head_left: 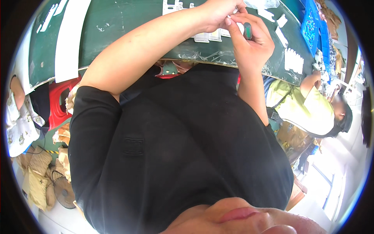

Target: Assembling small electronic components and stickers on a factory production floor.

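Note:
At the far edge of the view my hands meet above a dark green tabletop (pixel 128 23). My left hand (pixel 220 15) has its fingers closed in a pinch on a small white piece (pixel 229 16), mostly hidden by fingers. Against it, my right hand (pixel 255 41) is curled around a tool with a green and dark handle (pixel 247 31); its working end is hidden. Just below the hands lie several flat white plastic parts (pixel 201 37). Another white plastic part with cutouts (pixel 170 7) rests to the left of my hands.
A long white strip (pixel 71 39) crosses the table at left. On the right are a ribbed white part (pixel 293 61), a clear plastic bag (pixel 265 4) and blue bins (pixel 311 29). Thin shavings lie along the near edge. A co-worker in yellow-green (pixel 292 99) sits at right; another person (pixel 23 121) is at left.

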`<state>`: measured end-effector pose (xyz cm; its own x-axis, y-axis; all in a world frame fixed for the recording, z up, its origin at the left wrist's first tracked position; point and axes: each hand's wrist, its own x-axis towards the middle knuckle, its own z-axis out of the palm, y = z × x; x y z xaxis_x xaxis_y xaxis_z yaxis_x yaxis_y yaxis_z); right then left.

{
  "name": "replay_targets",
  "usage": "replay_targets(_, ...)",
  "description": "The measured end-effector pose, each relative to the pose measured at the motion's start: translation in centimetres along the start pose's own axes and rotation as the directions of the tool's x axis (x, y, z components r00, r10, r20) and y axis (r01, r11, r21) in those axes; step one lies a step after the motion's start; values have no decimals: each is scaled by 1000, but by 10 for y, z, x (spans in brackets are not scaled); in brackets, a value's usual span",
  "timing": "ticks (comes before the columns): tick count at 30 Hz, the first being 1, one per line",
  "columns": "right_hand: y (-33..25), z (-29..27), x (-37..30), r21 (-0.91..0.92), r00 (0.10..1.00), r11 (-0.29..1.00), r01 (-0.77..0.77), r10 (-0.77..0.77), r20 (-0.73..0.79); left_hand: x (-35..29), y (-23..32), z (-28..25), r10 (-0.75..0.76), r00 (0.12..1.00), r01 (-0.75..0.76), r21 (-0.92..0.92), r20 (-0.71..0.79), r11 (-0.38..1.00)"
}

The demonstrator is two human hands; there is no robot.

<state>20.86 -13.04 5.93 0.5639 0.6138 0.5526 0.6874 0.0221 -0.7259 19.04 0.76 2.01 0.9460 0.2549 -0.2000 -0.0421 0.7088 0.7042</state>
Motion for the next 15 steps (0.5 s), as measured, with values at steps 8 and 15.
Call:
replay_targets(8, -10, -3, 13, -89, 998, 995, -32, 37, 57, -12, 15, 7, -26, 999, 27, 16, -33, 1000)
replay_targets(15, 23, -49, 44, -269, 979, 943, 197, -204, 2, 4, 18, -7, -100, 994, 102, -51, 45, 993)
